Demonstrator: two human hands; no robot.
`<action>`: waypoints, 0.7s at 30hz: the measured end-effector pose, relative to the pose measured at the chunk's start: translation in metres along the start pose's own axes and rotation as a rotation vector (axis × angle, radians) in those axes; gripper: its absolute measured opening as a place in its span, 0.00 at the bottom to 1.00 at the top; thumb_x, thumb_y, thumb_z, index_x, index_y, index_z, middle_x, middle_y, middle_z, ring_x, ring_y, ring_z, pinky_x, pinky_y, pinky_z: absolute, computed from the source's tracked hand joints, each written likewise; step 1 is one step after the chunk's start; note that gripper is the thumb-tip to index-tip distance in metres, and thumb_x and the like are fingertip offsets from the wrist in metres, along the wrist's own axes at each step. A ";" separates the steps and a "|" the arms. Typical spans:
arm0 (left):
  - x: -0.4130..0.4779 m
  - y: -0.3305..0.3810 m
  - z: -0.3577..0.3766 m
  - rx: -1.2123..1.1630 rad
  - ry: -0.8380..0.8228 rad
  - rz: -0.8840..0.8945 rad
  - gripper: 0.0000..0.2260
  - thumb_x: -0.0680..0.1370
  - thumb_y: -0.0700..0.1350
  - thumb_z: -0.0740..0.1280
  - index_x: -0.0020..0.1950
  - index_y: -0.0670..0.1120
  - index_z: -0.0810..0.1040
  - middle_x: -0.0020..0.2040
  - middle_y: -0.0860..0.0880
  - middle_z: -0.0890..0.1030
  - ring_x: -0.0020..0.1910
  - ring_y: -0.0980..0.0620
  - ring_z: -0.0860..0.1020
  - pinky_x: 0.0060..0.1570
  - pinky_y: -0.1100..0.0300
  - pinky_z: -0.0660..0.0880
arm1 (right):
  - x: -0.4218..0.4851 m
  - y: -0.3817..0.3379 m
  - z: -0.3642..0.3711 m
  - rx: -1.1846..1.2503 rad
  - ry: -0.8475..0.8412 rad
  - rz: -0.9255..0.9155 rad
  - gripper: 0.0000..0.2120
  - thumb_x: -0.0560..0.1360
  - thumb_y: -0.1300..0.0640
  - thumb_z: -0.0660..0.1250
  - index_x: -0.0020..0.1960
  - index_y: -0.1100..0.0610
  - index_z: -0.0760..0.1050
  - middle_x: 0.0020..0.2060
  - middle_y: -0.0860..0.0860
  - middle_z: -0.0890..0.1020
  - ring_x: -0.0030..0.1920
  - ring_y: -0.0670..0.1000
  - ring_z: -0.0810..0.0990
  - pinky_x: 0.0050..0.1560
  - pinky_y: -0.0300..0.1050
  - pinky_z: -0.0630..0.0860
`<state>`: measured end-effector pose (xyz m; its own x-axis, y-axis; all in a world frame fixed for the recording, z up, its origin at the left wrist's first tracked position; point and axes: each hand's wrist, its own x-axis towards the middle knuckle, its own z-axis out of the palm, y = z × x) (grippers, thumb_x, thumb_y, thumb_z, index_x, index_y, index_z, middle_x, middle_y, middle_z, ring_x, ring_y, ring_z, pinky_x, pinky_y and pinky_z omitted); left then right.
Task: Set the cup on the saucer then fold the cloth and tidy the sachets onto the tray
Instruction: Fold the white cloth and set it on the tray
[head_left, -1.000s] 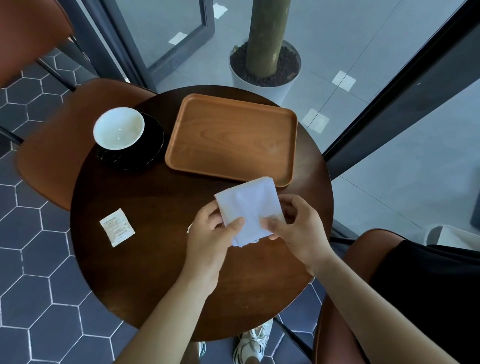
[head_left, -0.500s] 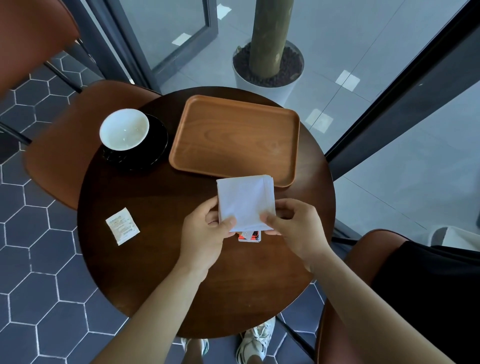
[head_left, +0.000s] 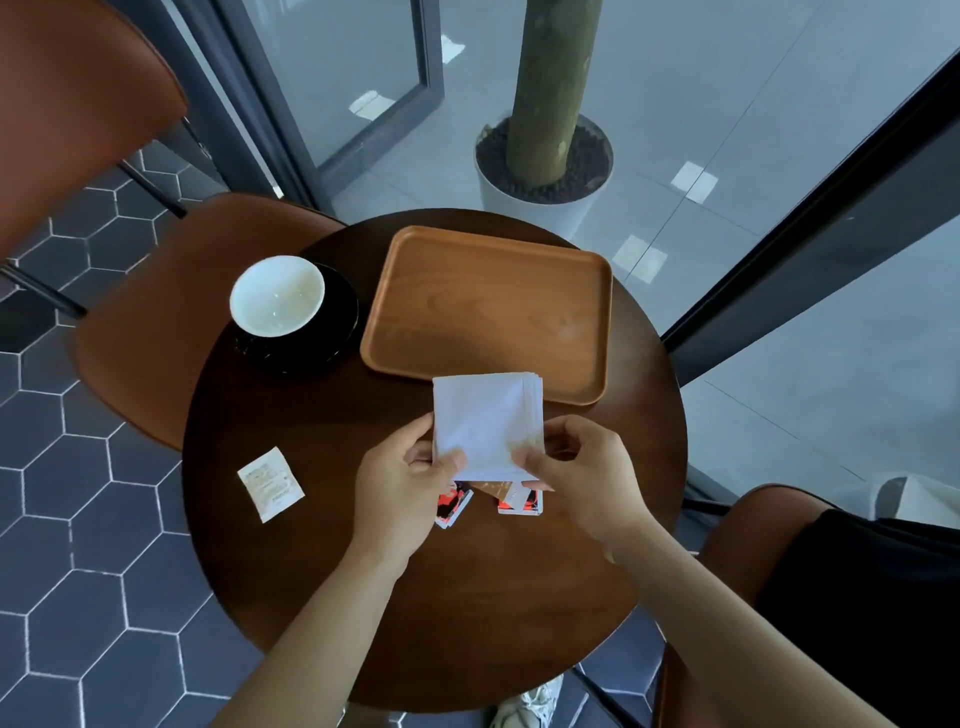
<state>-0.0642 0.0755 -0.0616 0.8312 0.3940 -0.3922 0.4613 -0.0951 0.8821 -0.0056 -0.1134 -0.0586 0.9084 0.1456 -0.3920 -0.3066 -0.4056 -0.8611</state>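
Observation:
A folded white cloth (head_left: 485, 421) hangs flat just above the table, its far edge over the near rim of the wooden tray (head_left: 488, 306). My left hand (head_left: 408, 486) pinches its near left corner and my right hand (head_left: 576, 475) pinches its near right corner. Under the cloth and my hands lie two red-and-black sachets (head_left: 453, 506) (head_left: 519, 501), partly hidden. A white sachet (head_left: 270, 483) lies alone at the table's left. The white cup (head_left: 277, 296) stands on the black saucer (head_left: 332, 343) at the back left.
The round dark wooden table (head_left: 467, 613) has brown chairs at the left (head_left: 156, 322) and near right. A potted tree trunk (head_left: 545, 171) stands behind glass beyond the table. The tray holds nothing.
The cloth has gone from crumpled between my hands to a flat folded rectangle, moved toward the tray. The two red-and-black sachets under it have come into view.

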 end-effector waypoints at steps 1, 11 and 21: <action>0.004 -0.001 -0.004 -0.001 -0.006 0.002 0.23 0.75 0.40 0.74 0.69 0.53 0.77 0.52 0.56 0.87 0.50 0.57 0.85 0.48 0.49 0.84 | 0.002 -0.003 0.004 -0.012 0.011 0.006 0.06 0.71 0.51 0.77 0.46 0.48 0.81 0.40 0.44 0.85 0.41 0.46 0.85 0.39 0.42 0.83; 0.057 0.019 -0.051 -0.022 -0.141 0.036 0.21 0.77 0.38 0.71 0.58 0.65 0.80 0.46 0.64 0.86 0.47 0.59 0.85 0.41 0.61 0.83 | 0.023 -0.043 0.050 -0.014 0.140 0.050 0.07 0.70 0.54 0.77 0.44 0.48 0.81 0.38 0.38 0.85 0.37 0.41 0.85 0.34 0.33 0.79; 0.099 0.037 -0.072 0.116 -0.034 0.108 0.15 0.76 0.40 0.72 0.56 0.59 0.80 0.47 0.59 0.84 0.43 0.61 0.83 0.47 0.50 0.84 | 0.047 -0.061 0.082 0.095 0.218 0.088 0.06 0.70 0.57 0.76 0.45 0.51 0.81 0.37 0.43 0.86 0.34 0.47 0.87 0.43 0.51 0.85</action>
<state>0.0125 0.1765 -0.0490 0.8871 0.3448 -0.3069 0.3997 -0.2410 0.8844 0.0328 -0.0075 -0.0510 0.9136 -0.0887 -0.3967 -0.4033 -0.3205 -0.8571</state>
